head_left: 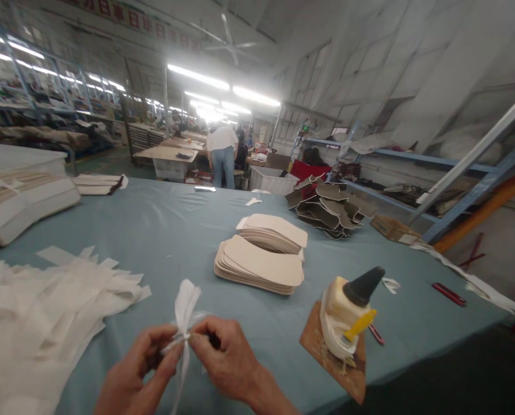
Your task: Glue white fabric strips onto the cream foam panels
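Between my fingers, above the near edge of the table, is a white fabric strip (187, 300) gathered at a knot, with one end standing up and the other hanging down. My left hand (143, 366) pinches it from the left, and my right hand (229, 357) pinches close to the knot from the right. To the left lies a loose heap of white strips (37, 323). Beyond my hands, two stacks of beige curved pieces (261, 262) lie side by side. A glue container with a black nozzle (363, 288) and a yellow-handled brush (361, 324) stands to the right on a brown board (313, 334).
Dark grey cut pieces (330, 207) are piled at the far right of the blue-green table (154, 230). A tied beige bundle (28, 202) sits far left. A red-and-black cutter (449, 294) lies near the right edge. A person (223, 153) stands beyond the table.
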`<act>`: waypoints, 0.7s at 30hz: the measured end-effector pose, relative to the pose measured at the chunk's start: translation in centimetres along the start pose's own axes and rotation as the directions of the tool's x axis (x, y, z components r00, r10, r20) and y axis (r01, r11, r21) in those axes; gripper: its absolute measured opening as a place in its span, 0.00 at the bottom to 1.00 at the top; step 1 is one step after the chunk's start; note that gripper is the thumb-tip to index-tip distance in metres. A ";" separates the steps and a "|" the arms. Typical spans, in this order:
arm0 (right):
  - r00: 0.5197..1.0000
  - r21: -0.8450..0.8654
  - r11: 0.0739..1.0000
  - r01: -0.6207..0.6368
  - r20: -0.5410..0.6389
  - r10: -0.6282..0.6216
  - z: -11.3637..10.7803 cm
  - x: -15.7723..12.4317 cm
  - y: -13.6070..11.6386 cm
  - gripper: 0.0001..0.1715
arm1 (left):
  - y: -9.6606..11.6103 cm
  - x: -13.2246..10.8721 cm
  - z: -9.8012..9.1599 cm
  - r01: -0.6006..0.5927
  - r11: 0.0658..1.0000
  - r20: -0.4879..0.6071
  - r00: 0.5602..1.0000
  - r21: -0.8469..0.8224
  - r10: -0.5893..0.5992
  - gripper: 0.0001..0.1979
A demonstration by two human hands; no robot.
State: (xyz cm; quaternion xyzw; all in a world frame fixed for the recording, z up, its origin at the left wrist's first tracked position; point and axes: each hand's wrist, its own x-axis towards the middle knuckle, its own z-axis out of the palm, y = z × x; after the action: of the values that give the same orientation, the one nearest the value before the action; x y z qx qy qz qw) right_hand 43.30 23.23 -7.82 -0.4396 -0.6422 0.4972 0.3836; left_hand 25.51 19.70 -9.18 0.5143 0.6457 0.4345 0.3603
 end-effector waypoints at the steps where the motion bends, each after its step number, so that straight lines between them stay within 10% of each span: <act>1: 1.000 -0.005 1.000 0.017 0.001 -0.017 0.0 0.1 -0.1 0.12 | 0.3 0.0 -0.1 -0.023 0.999 -0.026 0.999 0.022 0.023 0.29; 21: 0.981 -0.353 0.916 0.193 0.060 -0.184 -0.6 0.8 0.3 0.14 | 1.5 1.2 -0.5 -0.359 0.914 0.076 0.933 0.192 0.351 0.14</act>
State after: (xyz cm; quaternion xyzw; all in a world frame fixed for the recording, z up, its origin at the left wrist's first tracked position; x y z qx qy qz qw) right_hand 43.60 24.21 -7.91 -0.4315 -0.7660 0.3387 0.3352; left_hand 25.30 20.93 -7.66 0.6653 0.5754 0.4143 0.2339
